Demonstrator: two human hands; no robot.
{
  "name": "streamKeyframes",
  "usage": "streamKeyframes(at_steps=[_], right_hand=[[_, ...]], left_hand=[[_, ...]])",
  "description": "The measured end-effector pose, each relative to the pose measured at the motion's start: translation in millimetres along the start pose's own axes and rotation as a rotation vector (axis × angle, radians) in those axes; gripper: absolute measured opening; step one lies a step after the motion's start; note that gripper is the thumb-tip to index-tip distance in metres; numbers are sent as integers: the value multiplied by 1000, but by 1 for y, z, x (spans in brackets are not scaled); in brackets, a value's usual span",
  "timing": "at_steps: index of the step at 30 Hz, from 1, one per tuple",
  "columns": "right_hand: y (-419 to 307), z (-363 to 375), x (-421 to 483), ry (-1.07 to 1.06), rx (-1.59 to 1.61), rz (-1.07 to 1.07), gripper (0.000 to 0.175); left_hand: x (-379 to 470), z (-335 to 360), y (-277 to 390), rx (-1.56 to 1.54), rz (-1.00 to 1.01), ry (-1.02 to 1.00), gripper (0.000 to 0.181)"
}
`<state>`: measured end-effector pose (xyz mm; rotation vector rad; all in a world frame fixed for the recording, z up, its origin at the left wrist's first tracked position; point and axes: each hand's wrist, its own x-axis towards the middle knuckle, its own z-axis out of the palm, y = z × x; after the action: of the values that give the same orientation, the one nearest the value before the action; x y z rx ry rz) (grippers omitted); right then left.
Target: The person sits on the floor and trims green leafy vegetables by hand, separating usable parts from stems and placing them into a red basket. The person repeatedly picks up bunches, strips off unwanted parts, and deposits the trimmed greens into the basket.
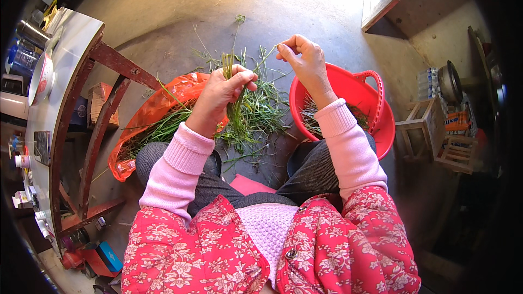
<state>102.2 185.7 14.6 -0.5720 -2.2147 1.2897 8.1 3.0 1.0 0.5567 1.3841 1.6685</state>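
My left hand (218, 94) grips a bunch of green leafy stems (235, 116), with the cut ends poking up above the fist. To its upper right, my right hand (301, 55) pinches the tip of one thin stem (267, 55) that slants up from the bunch. Below both hands a loose heap of green stems and leaves (267, 104) lies on the floor. An orange plastic bag (135, 130) with long green stalks in it lies beside my left knee. By my right knee stands a red plastic basket (382, 130) with a looped handle, holding cut stems (312, 118).
A table (75, 49) with dark red wooden legs stands at left, bearing a bowl (42, 79), a phone (42, 147) and small bottles. Under it are cardboard boxes (102, 104). Small wooden stools (421, 128) and a pot (449, 83) are at right.
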Motion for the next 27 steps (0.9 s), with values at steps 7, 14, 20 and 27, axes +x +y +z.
streamKeyframes(at_steps=[7, 14, 20, 27], right_hand=[[10, -3, 4, 4, -213, 10, 16], [6, 14, -5, -105, -63, -130, 14], [-5, 21, -9, -208, 162, -224, 20], [-10, 15, -11, -229, 42, -115, 19]], left_hand=[[1, -7, -1, -322, -130, -12, 17], [0, -7, 0, -327, -124, -20, 16], [1, 0, -2, -101, -28, -20, 16], [1, 2, -3, -93, -28, -20, 16]])
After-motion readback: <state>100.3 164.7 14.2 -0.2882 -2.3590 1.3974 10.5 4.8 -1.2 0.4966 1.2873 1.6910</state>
